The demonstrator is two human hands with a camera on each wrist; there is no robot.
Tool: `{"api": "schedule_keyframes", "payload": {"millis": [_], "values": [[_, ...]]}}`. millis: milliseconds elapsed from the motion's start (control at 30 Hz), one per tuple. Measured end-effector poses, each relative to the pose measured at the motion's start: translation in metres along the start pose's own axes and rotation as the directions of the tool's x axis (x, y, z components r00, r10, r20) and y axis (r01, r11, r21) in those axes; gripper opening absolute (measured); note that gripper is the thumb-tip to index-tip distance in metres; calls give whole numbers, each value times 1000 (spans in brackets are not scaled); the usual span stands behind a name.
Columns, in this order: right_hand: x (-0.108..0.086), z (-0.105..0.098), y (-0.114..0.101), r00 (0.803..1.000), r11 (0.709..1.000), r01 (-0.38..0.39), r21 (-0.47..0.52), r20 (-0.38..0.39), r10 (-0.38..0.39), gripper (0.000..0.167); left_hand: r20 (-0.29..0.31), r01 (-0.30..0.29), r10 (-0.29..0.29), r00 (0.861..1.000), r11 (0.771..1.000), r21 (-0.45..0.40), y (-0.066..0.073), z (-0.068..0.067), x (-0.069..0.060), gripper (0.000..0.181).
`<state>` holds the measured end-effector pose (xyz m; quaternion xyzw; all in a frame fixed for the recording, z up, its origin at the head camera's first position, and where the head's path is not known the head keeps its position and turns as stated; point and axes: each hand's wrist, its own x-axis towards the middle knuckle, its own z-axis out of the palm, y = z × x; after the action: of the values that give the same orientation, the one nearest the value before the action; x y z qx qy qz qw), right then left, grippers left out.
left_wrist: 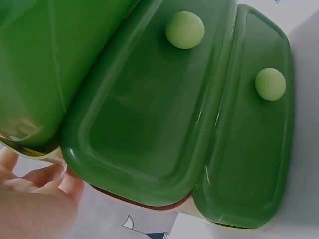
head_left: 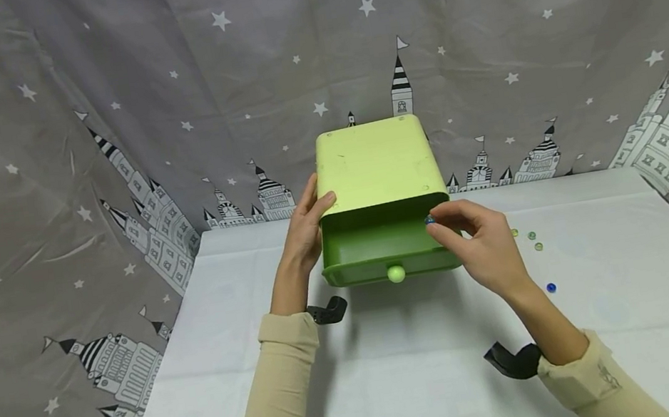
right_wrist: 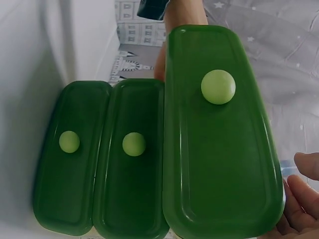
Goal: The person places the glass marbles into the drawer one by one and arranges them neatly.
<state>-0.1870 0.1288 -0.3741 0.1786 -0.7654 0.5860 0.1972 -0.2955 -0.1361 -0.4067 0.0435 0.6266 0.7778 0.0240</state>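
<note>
A small chest (head_left: 376, 162) with a light-green top and green drawers stands on the table. Its top drawer (head_left: 395, 268) is pulled out, with a round pale-green knob on the front. My left hand (head_left: 302, 235) rests against the chest's left side near the top front corner, fingers along the side and thumb over the top edge. Above the right part of the drawer, my right hand (head_left: 482, 240) pinches a small blue marble (head_left: 430, 220) between thumb and fingertips. In the right wrist view, that hand is partly hidden behind the drawer front (right_wrist: 224, 149).
Right of the chest lie a blue marble (head_left: 551, 288) and several greenish ones (head_left: 532, 235) on the white tablecloth (head_left: 603, 226). Two lower drawers, including the middle one (left_wrist: 144, 114), are pushed in. Behind hangs a grey curtain (head_left: 258, 47) printed with castles and stars.
</note>
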Motion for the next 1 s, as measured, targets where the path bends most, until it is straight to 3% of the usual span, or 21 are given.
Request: {"api": "schedule_keyframes", "payload": {"millis": [333,1000], "values": [[-3,-4,4,999,999,-35,-13,-1,35,19,-6,1,-1,1000,1000,-17,0,1,0,72],[-12,-10,5,1000,1000,-27,-8,-9,27,17,-6,9,-9,1000,1000,-11,1,1,-1,72]]}}
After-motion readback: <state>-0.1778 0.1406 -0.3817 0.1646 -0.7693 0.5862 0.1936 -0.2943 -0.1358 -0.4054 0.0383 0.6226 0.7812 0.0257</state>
